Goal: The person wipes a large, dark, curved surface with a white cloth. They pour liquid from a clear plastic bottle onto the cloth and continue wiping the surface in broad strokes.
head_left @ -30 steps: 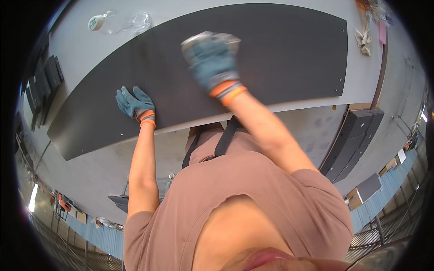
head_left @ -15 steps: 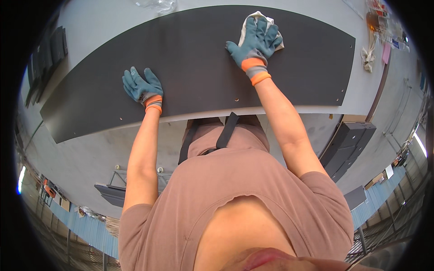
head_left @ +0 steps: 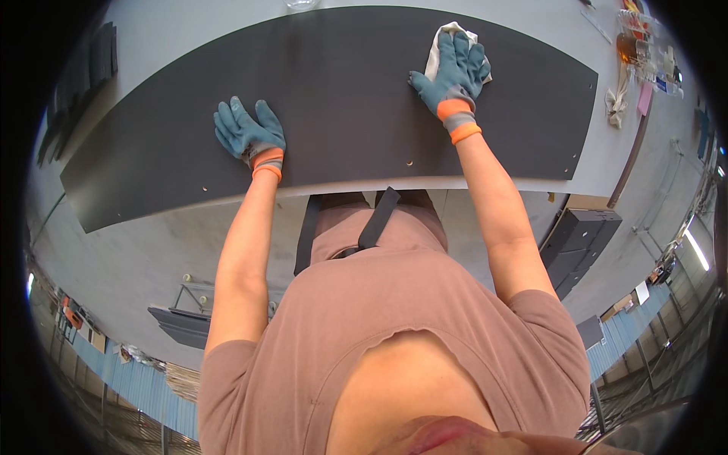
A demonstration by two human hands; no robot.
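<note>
A long dark grey panel (head_left: 341,98) with a curved far edge lies flat in front of me, small holes along its near side. My right hand (head_left: 453,80), in a blue-green coated glove with an orange cuff, presses flat on a white cloth (head_left: 434,58) near the panel's far right part. Its fingers are spread, and most of the cloth is hidden beneath it. My left hand (head_left: 249,135), gloved alike, rests on the panel's left half with its fingers stretched out and nothing in them.
The panel lies on a pale table (head_left: 152,62). Dark panels (head_left: 85,83) are at the far left. Clear bottles or packets (head_left: 644,57) and a crumpled cloth (head_left: 618,102) lie at the far right. Below the table's right side stand dark stacked boxes (head_left: 580,239); more dark boards (head_left: 180,324) are at lower left.
My right hand has slid a little to the right over the panel with the cloth under it. My left hand has shifted slightly right. The whole view has moved a little.
</note>
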